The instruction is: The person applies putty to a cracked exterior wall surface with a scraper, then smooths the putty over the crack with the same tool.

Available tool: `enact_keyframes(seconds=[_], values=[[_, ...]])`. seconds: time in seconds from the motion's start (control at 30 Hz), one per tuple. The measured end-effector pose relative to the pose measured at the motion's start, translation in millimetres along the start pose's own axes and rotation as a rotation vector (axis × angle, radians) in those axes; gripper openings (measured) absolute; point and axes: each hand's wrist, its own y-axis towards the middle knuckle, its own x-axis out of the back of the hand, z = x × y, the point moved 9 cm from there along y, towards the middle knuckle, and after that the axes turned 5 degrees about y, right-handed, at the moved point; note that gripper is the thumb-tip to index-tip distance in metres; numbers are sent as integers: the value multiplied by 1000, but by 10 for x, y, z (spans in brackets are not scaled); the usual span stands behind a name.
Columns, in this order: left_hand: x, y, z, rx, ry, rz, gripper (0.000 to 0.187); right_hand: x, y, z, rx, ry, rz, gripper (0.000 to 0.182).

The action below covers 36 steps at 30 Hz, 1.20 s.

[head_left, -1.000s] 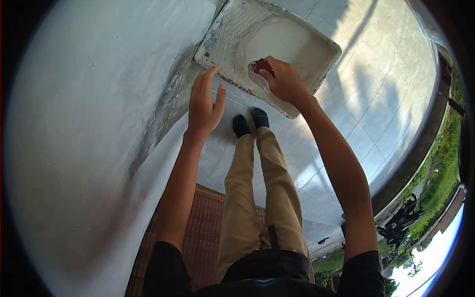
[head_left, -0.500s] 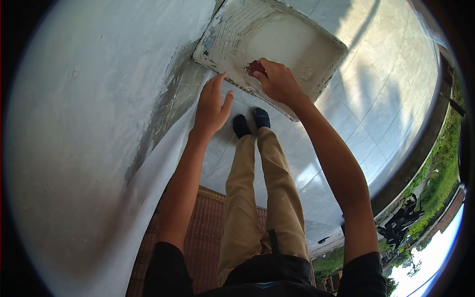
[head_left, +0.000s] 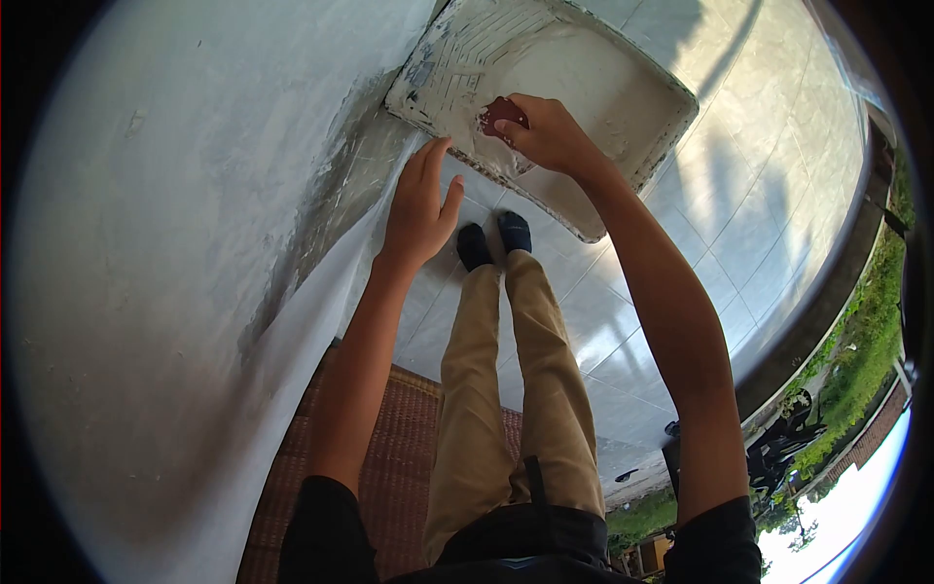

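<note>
A paint tray (head_left: 664, 115) with a ribbed slope lies at the top of the view, coated in a thick off-white paste (head_left: 574, 70). My right hand (head_left: 550, 134) reaches over its near edge, fingers and thumb closed on a dark red scraper (head_left: 503, 117). Paste clings to the scraper's left edge, which is down in the tray. My left hand (head_left: 418, 204) holds nothing; its fingers are stretched out and the thumb stands apart. Those fingertips are right at the tray's near left rim.
A whitish wall (head_left: 175, 214) rises along the left, with a white sheet (head_left: 326, 302) at its foot. Pale floor tiles (head_left: 715, 238) extend to the right. Below are my feet in dark socks (head_left: 514, 231) and a reddish-brown woven mat (head_left: 399, 457). Grass (head_left: 861, 336) borders the floor at far right.
My right hand and the scraper have moved slightly up the tray, and more of the scraper shows. The tray sits a little further right in view. My left hand stays nearly the same.
</note>
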Motion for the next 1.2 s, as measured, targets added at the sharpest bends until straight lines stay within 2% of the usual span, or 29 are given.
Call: enact_keyframes(seconds=[0.2, 0.3, 0.6, 0.8, 0.9, 1.07, 1.2], values=[[57, 13, 17, -7, 23, -20, 48, -30, 122, -15, -4, 37, 57, 23], [75, 15, 39, 1, 9, -13, 47, -36, 154, -87, -87, 57, 78, 22], [87, 6, 44, 4, 7, -29, 47, -84, 340, 16, -92, -76, 106, 26], [129, 14, 73, 20, 11, -41, 49, -146, 432, 8, -213, -85, 131, 26], [180, 19, 84, 37, -6, -59, 50, -152, 452, 55, -228, -28, 118, 27], [341, 14, 72, 37, -21, -127, 51, -204, 491, 15, -336, 367, 112, 25], [473, 21, 63, 37, 15, -169, 54, -113, 469, -65, -395, 497, 82, 23]])
